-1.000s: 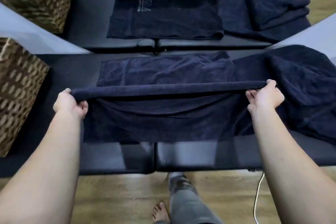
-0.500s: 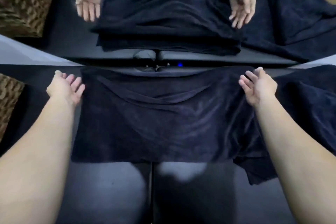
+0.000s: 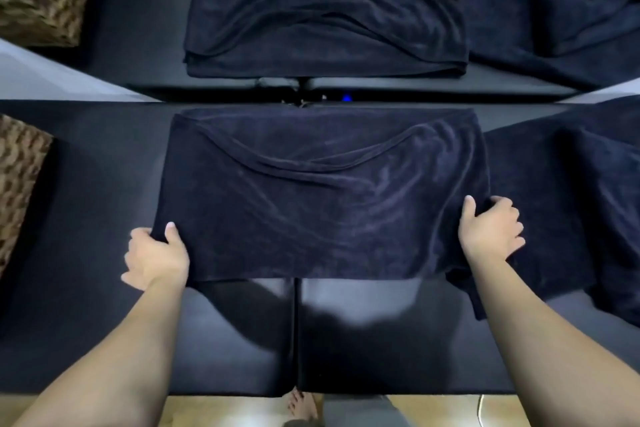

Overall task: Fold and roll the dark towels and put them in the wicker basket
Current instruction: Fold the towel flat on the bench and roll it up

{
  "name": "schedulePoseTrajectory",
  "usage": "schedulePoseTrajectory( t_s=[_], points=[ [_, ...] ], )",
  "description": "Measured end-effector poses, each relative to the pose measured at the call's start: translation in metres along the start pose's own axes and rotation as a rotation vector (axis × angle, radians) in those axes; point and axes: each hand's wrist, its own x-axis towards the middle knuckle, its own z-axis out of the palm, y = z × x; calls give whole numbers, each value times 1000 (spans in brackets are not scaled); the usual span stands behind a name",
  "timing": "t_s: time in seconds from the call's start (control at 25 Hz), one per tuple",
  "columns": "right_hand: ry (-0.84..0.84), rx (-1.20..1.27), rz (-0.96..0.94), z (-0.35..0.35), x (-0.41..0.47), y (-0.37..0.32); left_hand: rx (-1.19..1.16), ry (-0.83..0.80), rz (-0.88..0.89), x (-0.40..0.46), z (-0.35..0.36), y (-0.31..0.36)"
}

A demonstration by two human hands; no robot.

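Across the black padded table (image 3: 86, 236) in front of me, the dark navy terry towel (image 3: 322, 198) is now lying folded in half, a wide rectangle with its far edge near the mirror. A second ago I was holding its near edge up as a taut bar; half a second ago both my hands were off it with fingers spread. I am now gripping it again. My left hand (image 3: 156, 258) is pinching the near left corner, thumb on top and fingers curled under the cloth. My right hand (image 3: 490, 230) is clutching the right edge a little farther away, thumb raised over the fabric, fingers wrapped round the bunched edge.

A curved wrinkle is running across the far half of the towel, so the fold is not lying flat. I am judging that the first fold is done and that I am taking hold for smoothing or a second fold; rolling has not begun.

Further dark towels in a loose heap (image 3: 588, 201) are waiting at the right, partly touching the one in hand. A woven brown wicker basket (image 3: 19, 184) is standing at the left edge, well apart from the towel. Beyond the table, the mirror is repeating my hands.
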Motion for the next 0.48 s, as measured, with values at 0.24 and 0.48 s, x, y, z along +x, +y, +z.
schedulePoseTrajectory(
  t_s=[0.24, 0.48],
  points=[
    [6, 155, 11, -14, 0, 28, -64, -2, -89, 5, -19, -34],
    [132, -89, -168, -14, 9, -9, 2, 117, -43, 9, -7, -6]
  ],
)
